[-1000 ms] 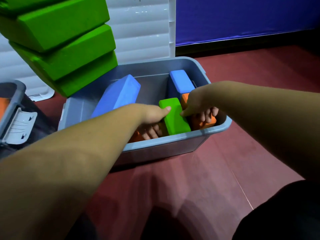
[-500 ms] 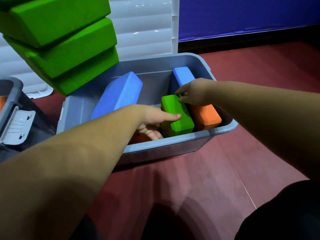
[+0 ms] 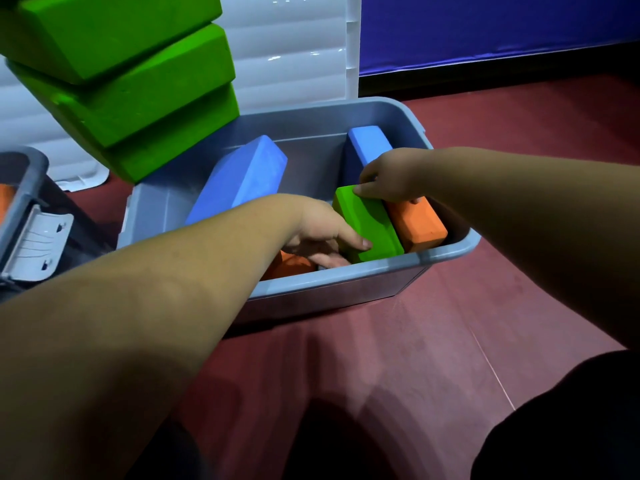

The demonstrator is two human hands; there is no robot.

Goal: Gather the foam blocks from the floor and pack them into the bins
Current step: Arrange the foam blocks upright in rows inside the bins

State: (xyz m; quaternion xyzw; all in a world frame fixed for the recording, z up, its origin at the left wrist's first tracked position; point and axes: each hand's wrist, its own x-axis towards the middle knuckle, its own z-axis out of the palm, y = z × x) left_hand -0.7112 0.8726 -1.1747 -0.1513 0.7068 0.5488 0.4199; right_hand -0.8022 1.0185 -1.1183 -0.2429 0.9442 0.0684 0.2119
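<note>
Inside the grey bin [image 3: 460, 244] on the red floor [image 3: 381, 358]: green block [image 3: 367, 223] stands on edge at the near right, touching an orange block [image 3: 417, 225]. Left hand [image 3: 322, 230] holds its near end, thumb on top, fingers [image 3: 329, 259] curled down the side. Right hand [image 3: 388, 180] pinches its far corner, closed on it. Blue block [image 3: 239, 178] leans at left; another blue block [image 3: 369, 143] upright behind; second orange block [image 3: 289, 265] under the left hand.

Risks, as judged: foam squeezed into a tight gap may spring back up; leaning blue block wastes room. Stacked green blocks [image 3: 131, 81] overhang the rim and could topple if the bin is jolted.
</note>
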